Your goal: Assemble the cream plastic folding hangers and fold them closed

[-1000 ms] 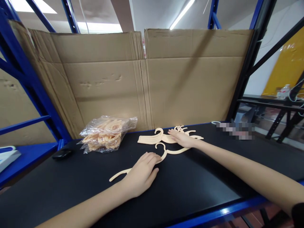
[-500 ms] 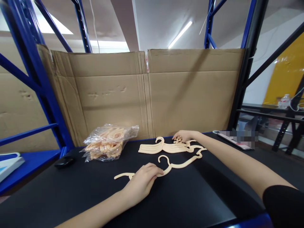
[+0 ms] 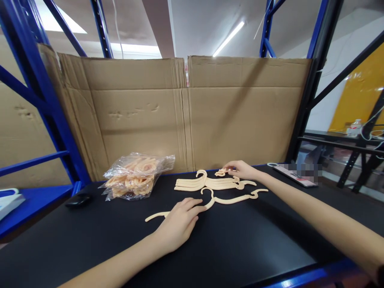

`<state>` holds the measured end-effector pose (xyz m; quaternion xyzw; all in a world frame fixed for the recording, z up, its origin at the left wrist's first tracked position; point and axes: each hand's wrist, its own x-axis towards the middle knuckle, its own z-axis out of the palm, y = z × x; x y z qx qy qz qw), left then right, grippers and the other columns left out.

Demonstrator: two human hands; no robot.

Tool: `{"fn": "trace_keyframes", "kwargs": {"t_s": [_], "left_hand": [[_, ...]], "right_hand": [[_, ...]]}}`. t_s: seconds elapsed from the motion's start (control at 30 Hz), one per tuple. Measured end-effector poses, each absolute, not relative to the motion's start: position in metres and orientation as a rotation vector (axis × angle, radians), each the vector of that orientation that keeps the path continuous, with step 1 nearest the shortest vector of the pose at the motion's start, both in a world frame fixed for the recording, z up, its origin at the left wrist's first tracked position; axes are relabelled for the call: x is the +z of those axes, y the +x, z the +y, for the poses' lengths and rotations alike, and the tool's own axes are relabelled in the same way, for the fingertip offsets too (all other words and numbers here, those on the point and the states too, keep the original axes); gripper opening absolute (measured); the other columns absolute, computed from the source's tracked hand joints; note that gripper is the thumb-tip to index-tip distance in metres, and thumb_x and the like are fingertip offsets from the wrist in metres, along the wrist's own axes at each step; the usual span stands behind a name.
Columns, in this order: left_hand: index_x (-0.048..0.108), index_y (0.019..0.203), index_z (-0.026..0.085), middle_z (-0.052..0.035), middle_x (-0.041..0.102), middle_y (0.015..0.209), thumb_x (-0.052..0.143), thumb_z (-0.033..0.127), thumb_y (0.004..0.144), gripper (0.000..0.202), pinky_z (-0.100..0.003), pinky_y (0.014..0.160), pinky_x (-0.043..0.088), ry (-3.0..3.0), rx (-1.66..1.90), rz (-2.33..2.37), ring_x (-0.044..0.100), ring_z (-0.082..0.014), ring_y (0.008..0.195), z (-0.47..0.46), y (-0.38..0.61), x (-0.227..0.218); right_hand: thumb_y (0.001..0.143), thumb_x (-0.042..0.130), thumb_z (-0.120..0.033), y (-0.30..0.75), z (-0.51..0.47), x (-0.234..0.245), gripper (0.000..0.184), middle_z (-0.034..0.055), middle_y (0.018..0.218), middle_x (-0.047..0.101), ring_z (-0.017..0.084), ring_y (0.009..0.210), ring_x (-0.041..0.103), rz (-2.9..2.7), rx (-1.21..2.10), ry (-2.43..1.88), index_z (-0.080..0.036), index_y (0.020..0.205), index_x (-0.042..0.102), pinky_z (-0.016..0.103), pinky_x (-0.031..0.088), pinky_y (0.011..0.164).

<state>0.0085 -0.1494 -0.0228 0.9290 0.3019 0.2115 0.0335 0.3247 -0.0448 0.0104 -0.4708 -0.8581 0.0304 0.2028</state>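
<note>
My left hand (image 3: 180,224) lies over the left part of a cream plastic clothes hanger (image 3: 235,201), fingers stretched and a little apart, covering some of it. The hanger's hook points to the back, and both of its tips show. Behind it lies a stack of matching hangers (image 3: 190,184), hooks together. Beyond the stack's right half, my right hand (image 3: 241,170) is closed, its fingertips at a small cream openwork piece (image 3: 221,172). What exactly this piece is I cannot make out.
Clear plastic bags with peach-coloured items (image 3: 135,176) lie at the back left, near a black mouse (image 3: 78,200). A phone-like flat device (image 3: 295,176) lies at the right. Cardboard panels (image 3: 240,112) wall off the back of the black table (image 3: 240,248), between blue posts.
The front hanger sits closer to the stack. My left fingers have spread a little. My right hand has shifted slightly right, and the small piece shows more clearly at its fingertips.
</note>
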Motion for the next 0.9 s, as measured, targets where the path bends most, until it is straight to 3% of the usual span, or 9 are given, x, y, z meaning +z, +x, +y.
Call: {"fn": "trace_keyframes", "kwargs": {"t_s": [0.07, 0.13, 0.37, 0.5, 0.57, 0.63, 0.73, 0.9], "left_hand": [[0.054, 0.126, 0.027, -0.0076, 0.055, 0.132, 0.044, 0.013, 0.090, 0.040, -0.047, 0.100, 0.043, 2.856, 0.595, 0.960, 0.049, -0.0244, 0.121, -0.148, 0.007, -0.021], [0.052, 0.128, 0.027, -0.0081, 0.053, 0.134, 0.045, 0.018, 0.091, 0.039, -0.047, 0.101, 0.042, 2.851, 0.527, 0.978, 0.047, -0.0252, 0.124, -0.146, 0.007, -0.018], [0.049, 0.132, 0.024, -0.0105, 0.052, 0.134, 0.044, 0.027, 0.093, 0.039, -0.046, 0.100, 0.042, 2.898, 0.476, 1.012, 0.046, -0.0263, 0.125, -0.146, 0.007, -0.019], [0.052, 0.128, 0.019, -0.0097, 0.049, 0.138, 0.038, 0.026, 0.095, 0.037, -0.043, 0.110, 0.031, 2.911, 0.647, 1.046, 0.040, -0.0230, 0.131, -0.125, 0.010, -0.009], [0.047, 0.133, 0.018, -0.0100, 0.046, 0.142, 0.034, 0.025, 0.096, 0.040, -0.042, 0.112, 0.026, 2.908, 0.511, 1.106, 0.037, -0.0219, 0.133, -0.104, 0.011, -0.002], [0.041, 0.137, 0.016, -0.0137, 0.040, 0.146, 0.042, 0.032, 0.094, 0.047, -0.046, 0.110, 0.026, 2.896, 0.392, 1.125, 0.031, -0.0271, 0.136, -0.081, 0.010, 0.002], [0.036, 0.141, 0.023, -0.0110, 0.031, 0.151, 0.039, 0.042, 0.094, 0.050, -0.056, 0.108, 0.023, 2.861, 0.216, 1.142, 0.025, -0.0323, 0.139, -0.055, 0.007, -0.001], [0.031, 0.143, 0.026, -0.0098, 0.028, 0.152, 0.023, 0.044, 0.098, 0.049, -0.054, 0.108, 0.022, 2.830, 0.122, 1.172, 0.022, -0.0285, 0.141, -0.041, 0.005, -0.011]], "right_hand": [[0.084, 0.054, -0.028, 0.327, -0.074, 0.009, 0.023, 0.0035, 0.090, 0.070, 0.017, 0.078, 0.063, -2.437, 0.169, -1.254, -0.019, 0.099, 0.069, 0.028, 0.048, 0.072], [0.080, 0.062, -0.034, 0.328, -0.101, 0.003, 0.021, 0.0023, 0.081, 0.068, 0.016, 0.070, 0.060, -2.453, 0.296, -1.198, -0.019, 0.091, 0.070, 0.027, 0.046, 0.065], [0.084, 0.056, -0.032, 0.330, -0.129, -0.017, 0.018, 0.0022, 0.073, 0.064, 0.015, 0.065, 0.055, -2.352, 0.293, -1.256, -0.019, 0.079, 0.069, 0.026, 0.041, 0.060], [0.085, 0.054, -0.030, 0.333, -0.106, -0.018, 0.019, 0.0042, 0.082, 0.065, 0.016, 0.070, 0.058, -2.273, 0.176, -1.319, -0.019, 0.088, 0.069, 0.027, 0.044, 0.065], [0.079, 0.063, -0.032, 0.333, -0.092, -0.019, 0.023, 0.0061, 0.089, 0.065, 0.017, 0.072, 0.058, -2.255, 0.132, -1.353, -0.018, 0.095, 0.069, 0.028, 0.045, 0.068], [0.073, 0.069, -0.033, 0.334, -0.081, -0.021, 0.030, 0.0077, 0.093, 0.064, 0.017, 0.072, 0.059, -2.253, 0.128, -1.380, -0.018, 0.098, 0.070, 0.028, 0.045, 0.068], [0.072, 0.069, -0.030, 0.336, -0.069, -0.024, 0.029, 0.0092, 0.096, 0.065, 0.018, 0.074, 0.059, -2.247, 0.117, -1.414, -0.017, 0.098, 0.071, 0.029, 0.046, 0.069], [0.072, 0.069, -0.028, 0.344, -0.056, -0.024, 0.028, 0.0090, 0.093, 0.067, 0.020, 0.077, 0.060, -2.236, 0.095, -1.458, -0.015, 0.097, 0.072, 0.029, 0.045, 0.071]]}}
